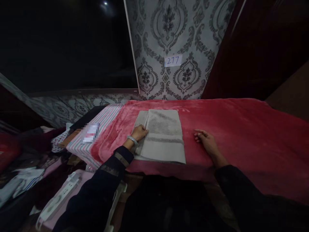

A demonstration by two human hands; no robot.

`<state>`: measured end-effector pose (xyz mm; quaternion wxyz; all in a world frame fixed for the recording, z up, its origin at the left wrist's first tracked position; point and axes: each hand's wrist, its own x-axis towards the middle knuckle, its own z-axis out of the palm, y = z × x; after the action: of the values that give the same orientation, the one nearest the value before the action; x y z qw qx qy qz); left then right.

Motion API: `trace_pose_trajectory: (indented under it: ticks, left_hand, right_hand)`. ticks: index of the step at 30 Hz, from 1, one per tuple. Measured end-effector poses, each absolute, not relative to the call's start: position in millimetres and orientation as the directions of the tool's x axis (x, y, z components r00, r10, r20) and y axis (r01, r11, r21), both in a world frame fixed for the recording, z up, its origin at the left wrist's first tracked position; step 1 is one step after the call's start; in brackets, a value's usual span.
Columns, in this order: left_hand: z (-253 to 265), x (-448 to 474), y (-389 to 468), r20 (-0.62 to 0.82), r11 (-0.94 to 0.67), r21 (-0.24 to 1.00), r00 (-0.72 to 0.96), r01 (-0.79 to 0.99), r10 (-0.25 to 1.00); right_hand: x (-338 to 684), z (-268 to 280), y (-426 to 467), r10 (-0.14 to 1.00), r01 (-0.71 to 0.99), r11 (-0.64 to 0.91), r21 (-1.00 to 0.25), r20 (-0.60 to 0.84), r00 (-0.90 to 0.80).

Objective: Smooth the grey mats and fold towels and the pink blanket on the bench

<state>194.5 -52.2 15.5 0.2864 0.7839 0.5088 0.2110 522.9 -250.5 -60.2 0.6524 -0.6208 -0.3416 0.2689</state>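
A folded grey towel [164,129] with darker grey bands lies on a red plush blanket [229,129]. At the towel's left side, my left hand [140,132], with a bracelet at the wrist, pinches the edge of an upper layer. Part of a lower layer shows beneath and left of that hand. To the right of the towel, my right hand [205,141] is over the blanket and apart from the cloth. Its fingers are loosely bent with gaps between them, and I see nothing in them.
A striped cloth [79,149] covers the surface's left end, with a blurred packet [90,133] on it. A white power strip [60,195] and piled clothes [26,177] lie lower left. Behind stand a large dark screen [67,45] and a patterned wall [169,38].
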Motion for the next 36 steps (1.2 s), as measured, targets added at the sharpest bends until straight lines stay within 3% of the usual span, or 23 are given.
trace_pose_trajectory:
  ticks: [7,16,21,24,26,29,32,36]
  left_hand:
    - [16,200,-52,-0.022,-0.294,0.635,0.397,0.715,0.918]
    - [25,191,-62,0.004,-0.269,0.663,0.357,0.699,0.934]
    - [24,192,-62,-0.005,-0.286,0.667,0.389,0.688,0.921]
    - [18,189,-63,0.014,-0.311,0.687,0.416,0.657,0.909]
    - [14,187,-64,0.061,-0.337,0.692,0.414,0.638,0.908]
    - [8,186,-66,0.111,-0.358,0.692,0.396,0.628,0.911]
    - [3,186,-67,0.118,-0.354,0.694,0.387,0.626,0.915]
    - [4,178,-64,0.08,-0.356,0.651,0.406,0.67,0.91]
  right_hand:
    - [520,-59,-249,0.76,0.063,0.088,-0.994,0.108,0.641]
    - [518,-63,-244,0.754,0.095,0.091,-0.991,0.131,0.644]
    - [533,-63,-225,0.811,0.277,-0.073,-0.958,0.105,0.576]
    - [534,-50,-191,0.821,0.391,-0.048,-0.919,0.187,0.54]
    - [524,-35,-160,0.844,0.54,0.001,-0.842,0.29,0.451]
    - [497,-13,-115,0.899,0.828,-0.028,-0.559,0.348,0.265]
    - [468,-6,-88,0.939,0.939,-0.162,-0.305,0.245,0.242]
    - [454,-19,-80,0.96,0.951,-0.22,-0.217,0.124,0.25]
